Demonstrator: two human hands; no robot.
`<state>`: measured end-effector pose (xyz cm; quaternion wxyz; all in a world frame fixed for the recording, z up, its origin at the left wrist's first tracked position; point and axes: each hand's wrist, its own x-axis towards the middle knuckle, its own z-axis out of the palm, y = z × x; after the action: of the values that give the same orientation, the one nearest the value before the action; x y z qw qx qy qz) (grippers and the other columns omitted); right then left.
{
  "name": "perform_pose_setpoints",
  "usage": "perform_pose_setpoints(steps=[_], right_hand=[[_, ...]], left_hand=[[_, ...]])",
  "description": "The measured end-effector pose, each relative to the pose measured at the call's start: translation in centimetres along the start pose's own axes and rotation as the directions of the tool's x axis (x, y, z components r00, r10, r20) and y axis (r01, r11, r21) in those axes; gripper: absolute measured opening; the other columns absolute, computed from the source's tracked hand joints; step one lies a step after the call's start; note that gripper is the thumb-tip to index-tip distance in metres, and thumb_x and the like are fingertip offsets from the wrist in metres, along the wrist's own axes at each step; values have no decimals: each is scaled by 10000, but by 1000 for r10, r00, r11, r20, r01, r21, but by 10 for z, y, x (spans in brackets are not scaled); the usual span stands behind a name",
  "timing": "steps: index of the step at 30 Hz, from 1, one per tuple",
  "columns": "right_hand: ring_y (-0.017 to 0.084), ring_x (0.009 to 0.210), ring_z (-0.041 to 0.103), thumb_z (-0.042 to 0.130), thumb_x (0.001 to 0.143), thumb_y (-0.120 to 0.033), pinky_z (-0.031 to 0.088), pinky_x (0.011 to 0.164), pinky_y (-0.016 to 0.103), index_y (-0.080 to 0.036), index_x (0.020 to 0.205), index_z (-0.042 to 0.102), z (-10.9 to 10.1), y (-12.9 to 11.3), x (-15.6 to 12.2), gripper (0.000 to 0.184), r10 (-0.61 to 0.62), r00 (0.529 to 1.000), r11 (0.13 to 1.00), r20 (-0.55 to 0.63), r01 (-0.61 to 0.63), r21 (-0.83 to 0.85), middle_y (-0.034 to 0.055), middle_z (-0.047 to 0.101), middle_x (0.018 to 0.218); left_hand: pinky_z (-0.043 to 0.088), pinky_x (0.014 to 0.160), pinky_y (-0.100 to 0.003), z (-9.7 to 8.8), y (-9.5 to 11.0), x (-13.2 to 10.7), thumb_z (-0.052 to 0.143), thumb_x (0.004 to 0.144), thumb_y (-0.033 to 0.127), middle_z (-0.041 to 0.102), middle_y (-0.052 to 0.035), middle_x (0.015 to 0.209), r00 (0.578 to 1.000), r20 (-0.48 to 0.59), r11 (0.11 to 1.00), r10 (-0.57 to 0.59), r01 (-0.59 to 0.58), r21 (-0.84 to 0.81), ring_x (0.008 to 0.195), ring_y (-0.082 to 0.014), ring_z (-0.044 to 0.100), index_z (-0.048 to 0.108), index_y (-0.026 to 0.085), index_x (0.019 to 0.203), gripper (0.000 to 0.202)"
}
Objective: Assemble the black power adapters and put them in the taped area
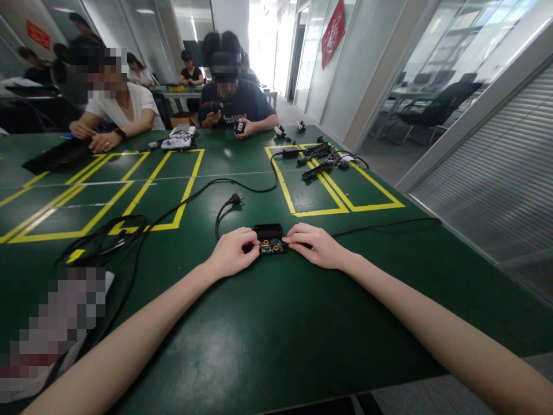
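In front of me on the green table lies an opened power adapter (pixel 272 248), its black casing lid (pixel 268 230) tipped back behind it. Inside show a circuit board with copper-coloured coils and thin blue and yellow wires. My left hand (pixel 235 251) closes its fingers on the adapter's left end. At the right end, the thumb and fingers of my right hand (pixel 314 245) pinch the edge, close to the wires. Exactly what lies between the fingertips is partly hidden. A cord with a mains plug (pixel 235 199) curves out behind my left hand, and another black cable (pixel 389 223) runs off right.
Coiled black cables (pixel 103 242) lie at left, near a blurred-out item (pixel 56 334). Yellow tape outlines (pixel 319 212) mark the table; black devices (pixel 319 161) with cords lie at right. Across the table, one person (pixel 233 104) holds small devices; another handles a black tray (pixel 60 155).
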<state>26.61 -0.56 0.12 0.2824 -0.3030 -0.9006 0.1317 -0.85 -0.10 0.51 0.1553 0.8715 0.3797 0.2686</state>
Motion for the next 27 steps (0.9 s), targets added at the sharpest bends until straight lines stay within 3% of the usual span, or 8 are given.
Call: perform_pose_setpoints(steps=[10,14,16,18,21,24,27], right_hand=[[223,901,661,509,1046,-294,570,806,373,-212,977,759,-1,0,1,272,-9,1000,999,-8,9,-32,99,712,971],[243,974,673,556,1018,-310,576,879,415,-226,1137,751,4,4,1,244,50,995,998,-84,-53,-35,105,714,1050],[271,1063,658,566,1010,-332,561,947,469,-241,1259,714,8,6,2,303,109,985,990,-136,-120,-73,119,704,1162],[294,1124,633,555,1014,-340,538,995,519,-244,1333,680,11,8,3,356,150,978,982,-146,-165,-97,130,690,1244],[294,1118,626,546,1016,-322,528,1007,533,-222,1262,724,15,6,6,320,178,977,981,-114,-185,-60,133,704,1222],[255,1021,660,582,988,-289,576,905,447,-202,1141,765,17,1,7,254,272,954,962,-123,-265,70,122,717,1141],[184,810,667,642,938,-287,589,713,337,-185,1087,770,20,-1,8,221,397,905,902,-150,-355,246,104,714,1085]], left_hand=[[419,643,-263,1,2,2,567,794,173,570,11,758,995,-16,983,-103,100,-154,694,-142,537,569,192,676,120],[428,630,-259,2,-1,4,601,763,181,572,21,750,986,-32,960,-166,154,-236,671,-135,535,654,189,784,57],[460,650,-266,2,-4,4,613,776,192,602,16,778,974,-62,946,-218,195,-258,697,-145,559,685,188,910,152],[507,709,-294,3,-7,5,617,809,215,646,-8,848,953,-122,942,-278,246,-226,773,-171,606,696,184,1008,216],[546,853,-373,5,-11,7,635,842,256,695,-54,970,933,-183,950,-309,296,-95,956,-235,654,737,192,1033,226],[544,911,-412,6,-12,7,656,859,301,730,-64,1013,939,-141,950,-313,308,-53,1013,-262,673,765,202,984,193],[557,823,-374,5,-11,7,668,856,322,768,-50,952,925,-67,915,-374,355,-194,882,-232,707,752,192,1044,243]])
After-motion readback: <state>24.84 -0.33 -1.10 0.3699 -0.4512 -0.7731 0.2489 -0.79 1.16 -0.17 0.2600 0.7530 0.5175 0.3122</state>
